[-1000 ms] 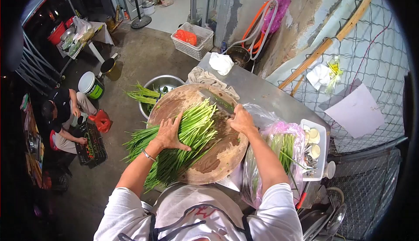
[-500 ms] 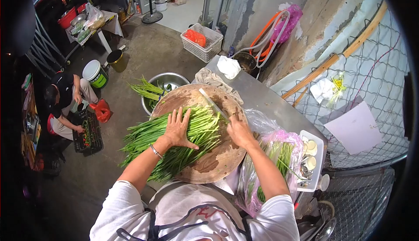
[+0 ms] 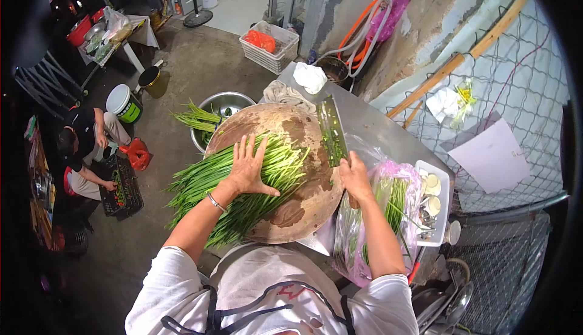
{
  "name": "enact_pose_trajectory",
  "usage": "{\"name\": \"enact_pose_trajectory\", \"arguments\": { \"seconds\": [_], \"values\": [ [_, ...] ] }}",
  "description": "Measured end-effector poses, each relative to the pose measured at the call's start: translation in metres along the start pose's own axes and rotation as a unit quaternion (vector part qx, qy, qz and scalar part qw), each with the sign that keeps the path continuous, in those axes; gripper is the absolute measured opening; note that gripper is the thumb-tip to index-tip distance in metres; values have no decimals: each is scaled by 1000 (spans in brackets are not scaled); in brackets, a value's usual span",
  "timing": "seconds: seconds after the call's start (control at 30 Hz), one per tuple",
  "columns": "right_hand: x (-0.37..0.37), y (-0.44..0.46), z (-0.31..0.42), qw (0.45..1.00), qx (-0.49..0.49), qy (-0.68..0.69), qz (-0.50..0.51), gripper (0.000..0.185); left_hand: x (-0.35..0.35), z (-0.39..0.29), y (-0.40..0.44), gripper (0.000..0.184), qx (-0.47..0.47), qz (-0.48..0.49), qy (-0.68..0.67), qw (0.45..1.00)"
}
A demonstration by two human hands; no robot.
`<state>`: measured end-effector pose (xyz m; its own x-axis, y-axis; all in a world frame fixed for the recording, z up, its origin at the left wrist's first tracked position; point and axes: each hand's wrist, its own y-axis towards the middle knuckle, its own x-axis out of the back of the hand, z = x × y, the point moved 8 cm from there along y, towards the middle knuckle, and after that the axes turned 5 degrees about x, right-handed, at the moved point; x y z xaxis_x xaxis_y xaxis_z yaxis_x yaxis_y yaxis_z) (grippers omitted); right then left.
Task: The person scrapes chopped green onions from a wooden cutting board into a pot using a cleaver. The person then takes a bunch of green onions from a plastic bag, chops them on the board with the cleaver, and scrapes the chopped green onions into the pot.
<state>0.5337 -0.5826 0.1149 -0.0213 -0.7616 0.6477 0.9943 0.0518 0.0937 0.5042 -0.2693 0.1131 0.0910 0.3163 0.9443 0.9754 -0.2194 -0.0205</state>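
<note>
My left hand (image 3: 248, 168) lies flat with spread fingers on a large heap of garlic chives (image 3: 206, 183). The heap rests on a round wooden chopping board (image 3: 288, 219), pale cut ends facing right, leaves hanging over the left edge. My right hand (image 3: 354, 178) is closed round the handle of a cleaver (image 3: 331, 131). Its broad blade lies flat-side up at the board's right edge, with green bits stuck to it, apart from the heap. Beside my right forearm, a pink-tinted plastic bag (image 3: 379, 213) holds more long green stalks.
A steel bowl (image 3: 238, 100) with greens stands behind the board. A cloth (image 3: 290, 95) and white bag (image 3: 310, 77) lie on the metal table (image 3: 370, 113). At right sits a white tray (image 3: 446, 204) of utensils. Left, a seated person (image 3: 85, 131) handles a black crate (image 3: 130, 201).
The cleaver has moved right, away from the chives, and turned from edge-down to show its flat side. My left hand stays on the heap. The whole view has shifted slightly.
</note>
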Motion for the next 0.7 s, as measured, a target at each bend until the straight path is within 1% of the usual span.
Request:
{"name": "enact_pose_trajectory", "arguments": {
  "seconds": [0.03,0.07,0.17,0.2,0.23,0.3,0.33,0.37,0.4,0.43,0.47,0.53,0.57,0.7],
  "values": [
    [0,-3,-21,998,-45,37,11,32,15,-16,-3,161,-29,-30,3,999],
    [1,-7,-34,998,-41,40,5,32,37,-38,-11,128,-70,-106,1,992],
    [11,-23,-24,992,-89,83,16,26,20,-71,-28,78,-218,-179,39,959],
    [17,-30,-5,987,-121,96,34,25,33,-93,-39,43,-263,-204,69,941],
    [18,-38,1,981,-152,111,52,23,23,-96,-40,41,-255,-184,92,945],
    [19,-38,-5,995,-65,72,16,22,-1,-97,-41,37,-238,-145,139,950],
    [19,-41,-9,997,-46,63,9,22,-4,-97,-41,27,-240,-160,143,947],
    [19,-44,-13,998,-26,53,2,22,-9,-95,-41,24,-238,-157,150,947],
    [21,-46,-6,998,-32,55,5,22,-9,-95,-41,21,-235,-155,157,947],
    [23,-50,3,997,-40,61,11,22,-7,-97,-42,19,-231,-153,164,947],
    [25,-54,11,996,-48,67,16,22,-7,-96,-44,18,-210,-123,150,958],
    [27,-60,26,993,-66,88,30,23,-13,-90,-53,16,-191,-91,172,962],
    [27,-62,29,995,-51,78,32,23,-17,-85,-60,15,-180,-74,184,963],
    [17,-73,41,999,9,26,23,24,-17,-81,-69,16,-147,-93,200,964]
  ]
}}
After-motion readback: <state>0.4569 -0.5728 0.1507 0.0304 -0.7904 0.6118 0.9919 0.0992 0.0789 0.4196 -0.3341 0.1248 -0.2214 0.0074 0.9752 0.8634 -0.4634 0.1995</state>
